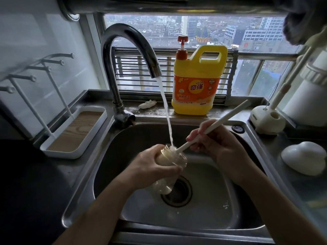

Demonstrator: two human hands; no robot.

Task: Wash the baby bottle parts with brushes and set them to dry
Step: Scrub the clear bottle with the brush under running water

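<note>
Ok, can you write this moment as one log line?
step: washing bottle | left hand: holds bottle | right hand: holds brush, head at bottle mouth | faucet: running

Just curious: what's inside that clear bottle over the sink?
A brush, its bristles in the bottle mouth, with tap water pouring on them. The left hand covers the bottle's middle, hiding that part.

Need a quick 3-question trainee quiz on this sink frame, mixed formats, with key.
1. True or false: water from the tap lands at the mouth of the bottle.
2. Which hand holds the brush? A) left B) right C) neither
3. Fill in: the left hand grips the ____.

Key: 1 true. 2 B, the right hand. 3 bottle.
</note>
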